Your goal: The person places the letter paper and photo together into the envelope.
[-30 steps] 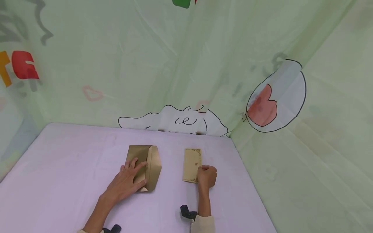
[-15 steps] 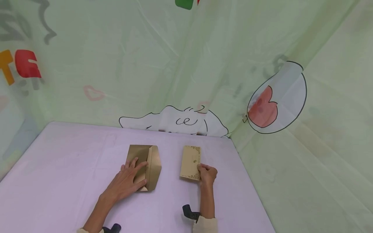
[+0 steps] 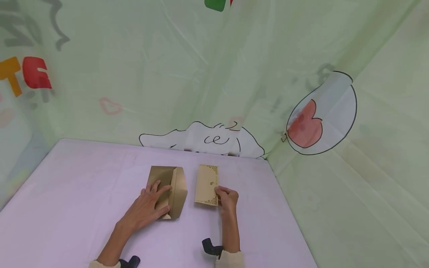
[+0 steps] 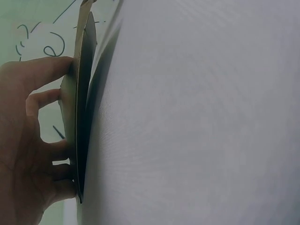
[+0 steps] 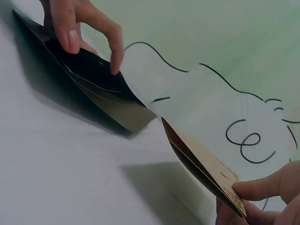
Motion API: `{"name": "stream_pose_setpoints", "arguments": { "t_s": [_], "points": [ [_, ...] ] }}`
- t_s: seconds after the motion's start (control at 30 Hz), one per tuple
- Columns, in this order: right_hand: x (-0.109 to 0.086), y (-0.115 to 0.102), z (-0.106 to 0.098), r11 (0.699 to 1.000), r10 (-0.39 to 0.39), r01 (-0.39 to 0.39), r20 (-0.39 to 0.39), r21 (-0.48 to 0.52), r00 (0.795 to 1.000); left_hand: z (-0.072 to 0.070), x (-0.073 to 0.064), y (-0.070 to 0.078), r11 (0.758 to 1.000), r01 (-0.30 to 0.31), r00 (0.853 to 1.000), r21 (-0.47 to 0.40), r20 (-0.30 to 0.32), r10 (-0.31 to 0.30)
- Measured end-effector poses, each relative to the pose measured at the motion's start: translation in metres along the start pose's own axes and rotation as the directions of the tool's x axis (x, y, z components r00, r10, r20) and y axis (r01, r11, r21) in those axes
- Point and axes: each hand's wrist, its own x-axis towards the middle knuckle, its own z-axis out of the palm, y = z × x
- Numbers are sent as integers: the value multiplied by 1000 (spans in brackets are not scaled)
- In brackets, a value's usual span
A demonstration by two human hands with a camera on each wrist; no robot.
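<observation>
A gold envelope [image 3: 162, 178] lies on the table with its pointed flap [image 3: 180, 191] unfolded to the right. Across it rests my left hand [image 3: 147, 206], fingers spread. In the right wrist view the envelope's mouth [image 5: 89, 68] gapes, and the left thumb and a finger are right at it. My right hand [image 3: 228, 199] pinches the lower right edge of a folded cream card [image 3: 206, 184] with dark ornate corners. The right wrist view shows the card [image 5: 206, 164] tilted above its shadow, its near end close to the flap. In the left wrist view the left fingers [image 4: 49, 70] touch the envelope's face.
A pale lilac cloth covers the table [image 3: 97, 178]. Behind and to the right hang green curtains [image 3: 167, 74] with printed drawings. Each wrist carries a black mount [image 3: 211, 247].
My right hand has lifted the cream card off the table and moved it left, nearer the envelope. The left hand and the envelope have stayed put.
</observation>
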Motion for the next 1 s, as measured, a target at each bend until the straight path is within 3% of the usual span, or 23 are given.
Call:
{"name": "stream_pose_setpoints", "arguments": {
  "t_s": [0.5, 1.0],
  "points": [
    [-19, 13, 40, 998, -57, 57, 138, 4, 989, 1, 1, -1, 1000, -1, 1000, -10, 6, 1],
    [-28, 22, 54, 997, -52, 58, 123, -47, 991, 3, 2, -4, 1000, -2, 1000, 7, 8, 2]
  ]
}}
